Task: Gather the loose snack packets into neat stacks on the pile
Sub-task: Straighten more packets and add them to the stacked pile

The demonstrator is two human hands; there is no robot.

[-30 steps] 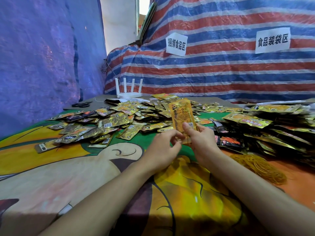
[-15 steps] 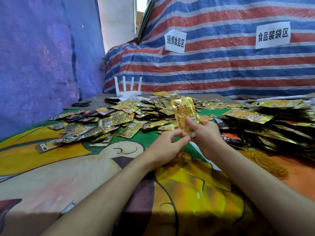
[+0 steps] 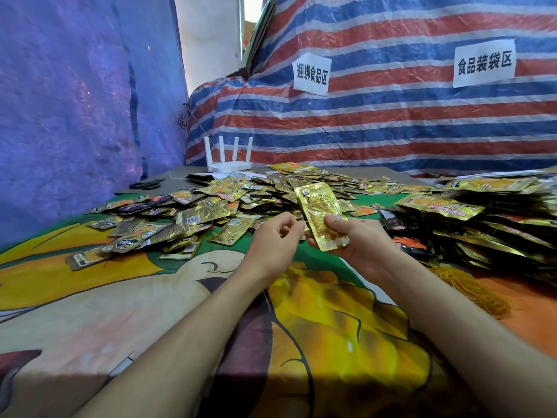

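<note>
My right hand (image 3: 358,236) grips a thin bundle of gold snack packets (image 3: 321,212) by its lower end and holds it up, tilted left, above the cloth. My left hand (image 3: 275,239) is just left of the bundle with its fingers curled. Its thumb and forefinger pinch what looks like a thin rubber band (image 3: 305,224) at the bundle's left edge. Loose gold and dark packets (image 3: 193,218) lie scattered across the far left and middle of the cloth. Stacked packets form a big pile (image 3: 488,218) on the right.
A heap of orange rubber bands (image 3: 473,292) lies right of my right forearm. A white router (image 3: 229,164) and black scissors (image 3: 144,184) sit at the back left. Blue and striped tarps wall the back and left. The cartoon-print cloth (image 3: 120,312) covers the surface.
My right hand has lowered the bundle and tipped it further over to the left. My left hand has come off the bundle's bottom edge and shifted slightly left.
</note>
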